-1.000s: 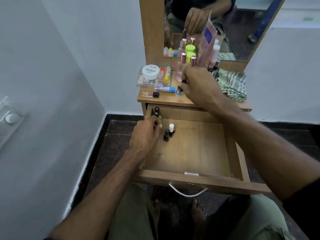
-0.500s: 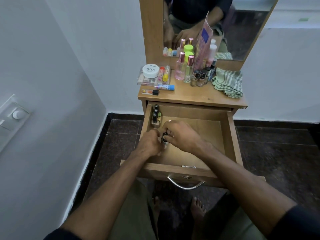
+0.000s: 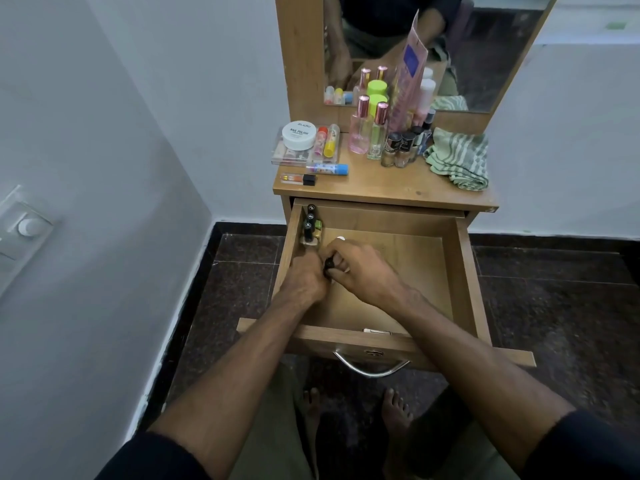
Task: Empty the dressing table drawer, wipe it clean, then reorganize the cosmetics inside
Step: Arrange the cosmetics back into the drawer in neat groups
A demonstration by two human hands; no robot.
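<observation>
The wooden drawer (image 3: 464, 271) is pulled out below the dressing table top (image 3: 381, 188). A row of small nail polish bottles (image 3: 310, 225) stands along its back left wall. Both hands meet in the drawer's left half. My right hand (image 3: 363, 271) pinches a black-capped small bottle (image 3: 328, 263), and a white cap (image 3: 341, 239) shows just beyond its fingers. My left hand (image 3: 304, 275) is curled against the same spot; what its fingers hold is hidden. On the table top stand perfume bottles (image 3: 360, 129), more nail polish bottles (image 3: 398, 147) and a white jar (image 3: 298, 134).
A green striped cloth (image 3: 460, 157) lies at the table's right end. Lip balm tubes (image 3: 327, 169) and a clear palette (image 3: 287, 154) sit at its left. A mirror (image 3: 415, 46) rises behind. White walls close in on the left; my bare feet (image 3: 394, 410) rest on dark tiles.
My right hand came down from the table top into the drawer with a small bottle and joined my left hand. Since half a second ago the hands have barely shifted.
</observation>
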